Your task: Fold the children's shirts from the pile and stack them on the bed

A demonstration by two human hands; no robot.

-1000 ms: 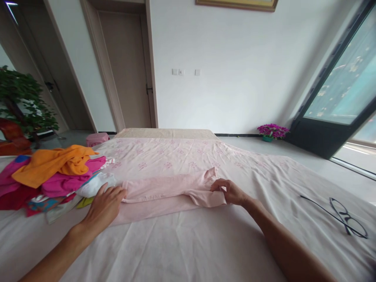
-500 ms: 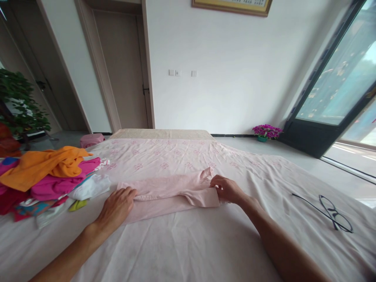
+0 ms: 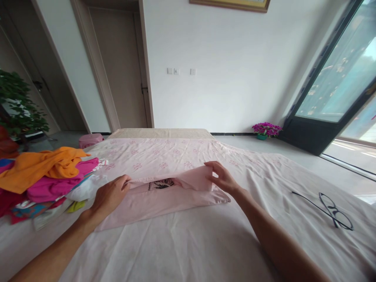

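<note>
A pink shirt (image 3: 164, 201) with a black print showing lies partly folded on the bed sheet in front of me. At its left end my left hand (image 3: 113, 194) pinches the raised upper edge. My right hand (image 3: 222, 178) grips the sleeve-like flap at the right end, thumb below and fingers above, lifting it off the layer underneath. Between my hands the raised fold gapes, and the print shows in the opening. The lower layer rests flat on the sheet.
Colourful clothes (image 3: 49, 176) are heaped on the left, an orange one on top. Eyeglasses (image 3: 335, 211) lie on the bed sheet (image 3: 176, 250) at right. Beyond the bed are a pink stool (image 3: 90, 140) and a pot of purple flowers (image 3: 266, 130).
Both hands have lifted the shirt's near edge and turned it away from me, uncovering the black print. The shirt's lower layer now spreads closer to me.
</note>
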